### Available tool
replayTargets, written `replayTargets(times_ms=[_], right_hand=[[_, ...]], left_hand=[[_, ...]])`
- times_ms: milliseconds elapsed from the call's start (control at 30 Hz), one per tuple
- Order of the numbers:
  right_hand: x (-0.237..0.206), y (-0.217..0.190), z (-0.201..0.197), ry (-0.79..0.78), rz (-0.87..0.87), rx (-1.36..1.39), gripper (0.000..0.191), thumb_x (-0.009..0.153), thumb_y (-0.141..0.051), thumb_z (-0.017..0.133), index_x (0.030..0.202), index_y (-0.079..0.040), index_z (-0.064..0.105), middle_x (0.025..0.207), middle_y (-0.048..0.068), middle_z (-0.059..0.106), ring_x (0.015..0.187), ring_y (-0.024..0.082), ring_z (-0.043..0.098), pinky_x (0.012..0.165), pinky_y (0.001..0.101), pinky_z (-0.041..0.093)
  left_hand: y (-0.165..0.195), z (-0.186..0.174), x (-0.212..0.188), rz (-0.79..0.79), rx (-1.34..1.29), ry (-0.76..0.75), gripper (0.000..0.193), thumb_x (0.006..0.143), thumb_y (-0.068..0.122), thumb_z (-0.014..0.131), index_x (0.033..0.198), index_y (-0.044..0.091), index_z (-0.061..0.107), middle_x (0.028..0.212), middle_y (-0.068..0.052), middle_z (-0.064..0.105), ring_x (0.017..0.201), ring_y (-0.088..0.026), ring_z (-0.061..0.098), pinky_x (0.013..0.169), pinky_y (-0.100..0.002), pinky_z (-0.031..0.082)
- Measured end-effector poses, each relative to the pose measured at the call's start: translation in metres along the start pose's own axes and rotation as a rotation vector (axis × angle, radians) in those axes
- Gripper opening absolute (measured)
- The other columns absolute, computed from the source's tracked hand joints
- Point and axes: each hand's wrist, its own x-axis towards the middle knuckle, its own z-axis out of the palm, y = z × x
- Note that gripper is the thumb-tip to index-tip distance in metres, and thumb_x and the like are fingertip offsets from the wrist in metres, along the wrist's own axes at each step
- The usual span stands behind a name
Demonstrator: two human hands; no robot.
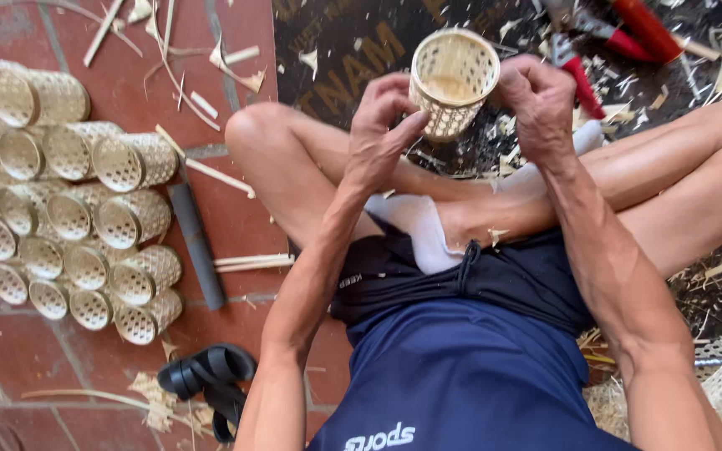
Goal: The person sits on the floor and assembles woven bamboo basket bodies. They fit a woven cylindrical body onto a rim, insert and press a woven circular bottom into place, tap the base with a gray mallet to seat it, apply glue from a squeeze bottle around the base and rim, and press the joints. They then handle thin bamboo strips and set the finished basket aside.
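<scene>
Basket (453, 79) nearly woven, left hand (382, 125) and right hand (536, 100) both gripping rim; finished baskets (68, 200) piling up beside; more strips (244, 263) waiting.

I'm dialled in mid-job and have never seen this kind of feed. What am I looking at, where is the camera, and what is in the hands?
There is no machine here: one camera worn on the person's head looks down at their two bare hands and crossed legs. The left hand and right hand both grip a small pale woven cylindrical basket, its open mouth facing the camera. On the red tiled floor to the left lies a stack of similar finished woven baskets, a dark grey tube and a black sandal. Red-handled tools lie beyond the basket on a dark mat strewn with pale shavings.
</scene>
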Motion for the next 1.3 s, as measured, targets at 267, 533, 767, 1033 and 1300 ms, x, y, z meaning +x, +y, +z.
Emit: replayTargets(times_ms=[267,533,767,1033,1300], right_hand=[[-0.003,0.009,0.005,-0.155,-0.156,-0.439,0.047,0.101,-0.004,0.072,0.144,0.005,0.056,0.113,0.011,0.067,0.106,0.016,0.07,0.098,0.0295,0.059],[-0.005,0.032,-0.024,0.152,-0.053,-0.196,0.02,0.114,0.001,0.063,0.132,0.009,0.064,0.101,0.011,0.073,0.088,0.016,0.073,0.083,0.0306,0.064],[-0.006,0.011,-0.023,0.161,-0.099,-0.177,0.016,0.118,-0.002,0.062,0.129,0.009,0.065,0.097,0.012,0.071,0.083,0.016,0.07,0.078,0.0297,0.062],[-0.019,-0.127,0.061,-0.207,-0.319,0.313,0.05,0.111,-0.04,0.063,0.138,0.001,0.052,0.115,0.014,0.066,0.105,0.021,0.07,0.095,0.0362,0.061],[-0.024,-0.192,0.019,-0.491,-0.324,0.186,0.035,0.107,-0.034,0.061,0.124,-0.004,0.053,0.102,0.009,0.066,0.092,0.018,0.069,0.087,0.0378,0.061]], left_hand=[[-0.017,0.001,-0.028,-0.173,0.58,-0.133,0.041,0.081,0.004,0.079,0.116,0.005,0.058,0.129,-0.016,0.063,0.122,-0.036,0.063,0.103,-0.043,0.052],[0.012,-0.229,-0.185,-0.63,1.313,0.36,0.044,0.095,0.022,0.08,0.127,-0.004,0.064,0.118,-0.022,0.064,0.109,-0.039,0.058,0.093,-0.052,0.046],[0.003,-0.25,-0.218,-1.138,1.102,0.454,0.049,0.101,0.035,0.078,0.132,0.0,0.06,0.114,-0.017,0.059,0.102,-0.033,0.061,0.086,-0.05,0.049],[0.124,-0.066,-0.014,-0.157,0.313,-0.219,0.069,0.088,0.026,0.088,0.145,0.007,0.054,0.135,-0.011,0.064,0.12,-0.028,0.067,0.1,-0.036,0.059],[0.052,-0.018,0.032,-0.177,0.436,-0.125,0.115,0.062,0.041,0.095,0.151,-0.003,0.036,0.152,-0.024,0.044,0.142,-0.042,0.043,0.113,-0.05,0.039]])
